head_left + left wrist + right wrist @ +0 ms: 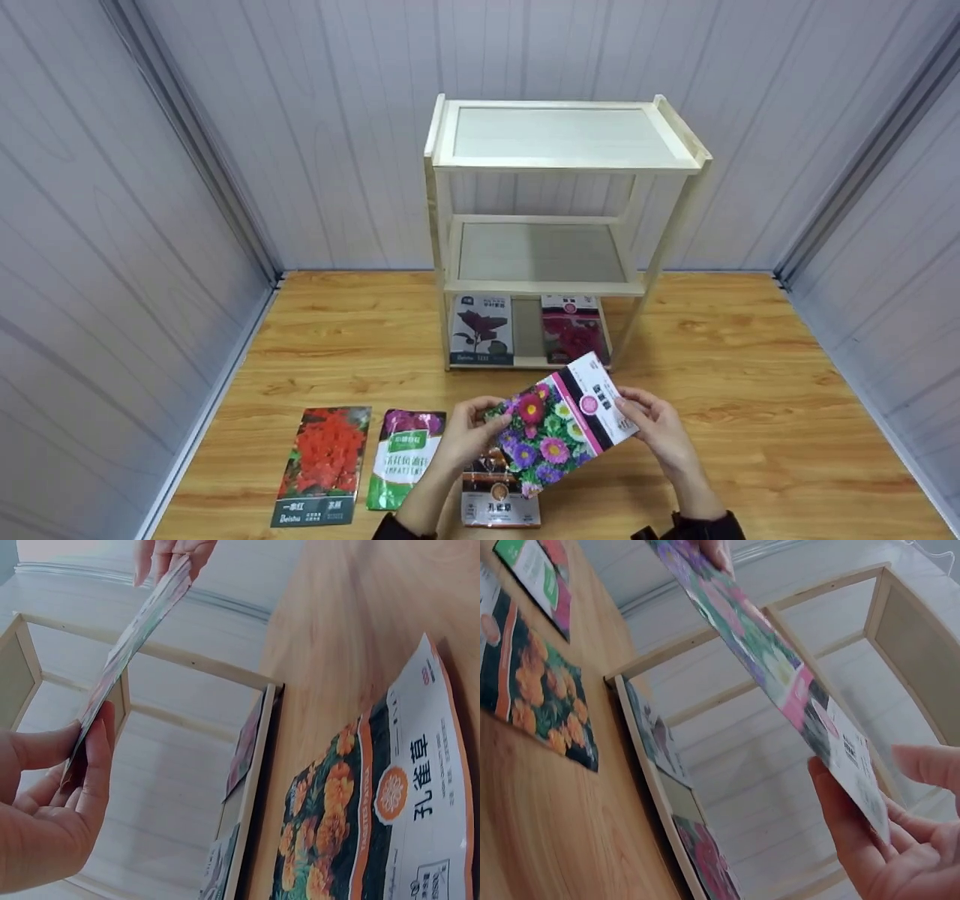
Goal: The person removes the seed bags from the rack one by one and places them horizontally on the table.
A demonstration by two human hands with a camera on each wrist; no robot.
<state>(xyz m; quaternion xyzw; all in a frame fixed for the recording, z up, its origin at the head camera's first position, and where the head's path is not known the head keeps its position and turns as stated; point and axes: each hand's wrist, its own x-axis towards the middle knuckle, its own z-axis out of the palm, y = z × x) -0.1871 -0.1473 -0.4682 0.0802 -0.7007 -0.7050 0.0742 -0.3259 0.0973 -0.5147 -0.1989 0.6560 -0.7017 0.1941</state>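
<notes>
A flower seed packet (556, 429), printed with pink, purple and white daisy-like blooms, is held tilted in front of the shelf. My left hand (466, 436) pinches its left end between thumb and fingers. At the white and black end, my right hand (664, 435) holds it, with the fingers (840, 817) behind. Beneath it, an orange-flower packet (501, 508) lies on the table, partly covered in the head view. To the left lie a green and white packet (405, 461) and a red-flower packet (321, 465).
A pale wooden shelf (559, 289) with three levels stands at the back. Its bottom level bears a packet with a dark plant (481, 330) and a dark red flower packet (571, 330). Panelled walls (352, 135) enclose the wooden table (750, 390).
</notes>
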